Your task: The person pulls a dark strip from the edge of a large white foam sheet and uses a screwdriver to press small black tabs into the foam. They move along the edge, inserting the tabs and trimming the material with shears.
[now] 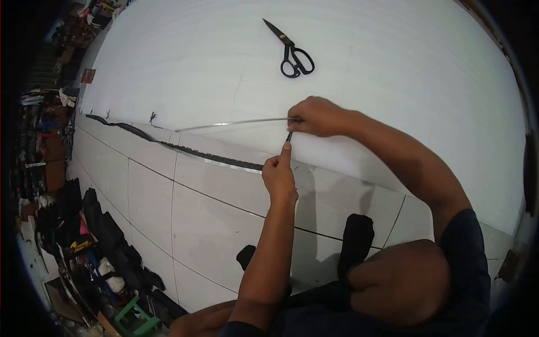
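Leftmost, a black strip [219, 157] trails along the near edge of a white sheet [185, 73]; its wavy run could twist if pulled unevenly. Next, a thin rod [236, 122] extends leftward, its far end held by neither hand and liable to swing. The left hand [280, 174] appears closed on the strip. Scissors [289, 50] lie beyond. The right hand [319, 116] is clamped on the rod's near end; a loosened grip could drop it.

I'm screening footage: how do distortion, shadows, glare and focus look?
Head view: fisheye distortion, dark corners, the large white sheet bowed along its right edge; head view: soft shadows on the pale tiled floor, a glint on the thin silvery strip; head view: black long-bladed scissors fairly sharp.
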